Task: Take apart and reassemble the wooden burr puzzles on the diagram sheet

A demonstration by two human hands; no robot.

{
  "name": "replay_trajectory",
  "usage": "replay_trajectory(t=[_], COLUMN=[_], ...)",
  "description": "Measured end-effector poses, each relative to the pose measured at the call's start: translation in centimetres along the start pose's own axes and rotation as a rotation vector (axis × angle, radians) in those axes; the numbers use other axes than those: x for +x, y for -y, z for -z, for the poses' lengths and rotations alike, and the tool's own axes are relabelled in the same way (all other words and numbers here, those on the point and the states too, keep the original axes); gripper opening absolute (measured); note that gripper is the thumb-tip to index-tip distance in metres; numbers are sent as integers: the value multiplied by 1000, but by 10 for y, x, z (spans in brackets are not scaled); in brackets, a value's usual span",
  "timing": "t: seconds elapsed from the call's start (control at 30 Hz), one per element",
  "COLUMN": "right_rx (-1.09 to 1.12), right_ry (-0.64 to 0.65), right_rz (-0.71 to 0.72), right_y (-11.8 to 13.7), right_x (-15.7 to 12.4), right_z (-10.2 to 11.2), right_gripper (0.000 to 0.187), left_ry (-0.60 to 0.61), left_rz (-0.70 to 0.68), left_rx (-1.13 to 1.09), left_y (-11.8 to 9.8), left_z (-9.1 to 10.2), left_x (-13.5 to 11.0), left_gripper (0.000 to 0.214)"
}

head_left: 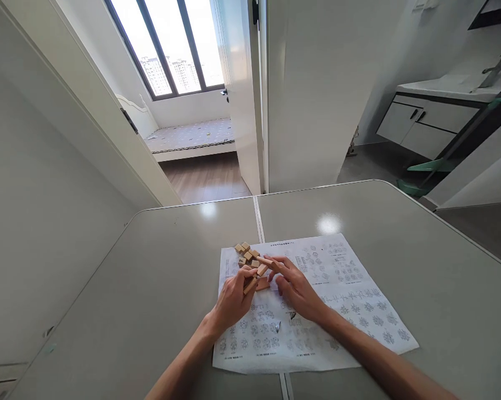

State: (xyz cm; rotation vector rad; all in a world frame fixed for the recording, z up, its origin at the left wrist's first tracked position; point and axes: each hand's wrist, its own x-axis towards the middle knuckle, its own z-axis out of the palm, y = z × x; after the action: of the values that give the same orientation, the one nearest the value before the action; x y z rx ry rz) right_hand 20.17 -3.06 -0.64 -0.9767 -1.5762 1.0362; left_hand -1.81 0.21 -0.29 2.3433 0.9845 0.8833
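Observation:
My left hand [234, 295] is closed around light wooden sticks, one of them a wooden stick [250, 286] poking out below the fingers. Another short wooden piece [262, 270] sits at its fingertips, between the two hands. My right hand [301, 290] has its thumb and fingers bent, with the fingertips on a wooden stick [267, 261] that meets the pieces in the left. Beneath the hands, a reddish flat wooden piece [263, 284] shows against the paper. Just beyond the left hand lies a cluster of small wooden blocks [247, 255], some with dark marks.
A large printed sheet [317, 350] with many line diagrams lies under the hands. Two small dark, shiny bits [278, 327] rest on it. The grey table [150, 311] has a seam down its middle. Beyond are an open door [244, 111], a bed [192, 135] and a sink cabinet [429, 119].

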Motion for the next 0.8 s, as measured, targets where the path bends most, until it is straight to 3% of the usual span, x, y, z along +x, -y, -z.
replay_trajectory(t=[0.2, 0.37, 0.8], right_rx=[282, 406, 464], right_ry=[89, 131, 178], right_rz=[-68, -108, -163], right_y=[-3, -3, -9], right_x=[2, 5, 6], right_z=[1, 8, 14], right_gripper=[59, 57, 63], left_ry=[-10, 5, -14], left_rz=[-121, -113, -153], left_rx=[58, 30, 14], left_y=[3, 5, -1], left_z=[-1, -1, 1], left_x=[-1, -2, 1], left_gripper=[12, 11, 8])
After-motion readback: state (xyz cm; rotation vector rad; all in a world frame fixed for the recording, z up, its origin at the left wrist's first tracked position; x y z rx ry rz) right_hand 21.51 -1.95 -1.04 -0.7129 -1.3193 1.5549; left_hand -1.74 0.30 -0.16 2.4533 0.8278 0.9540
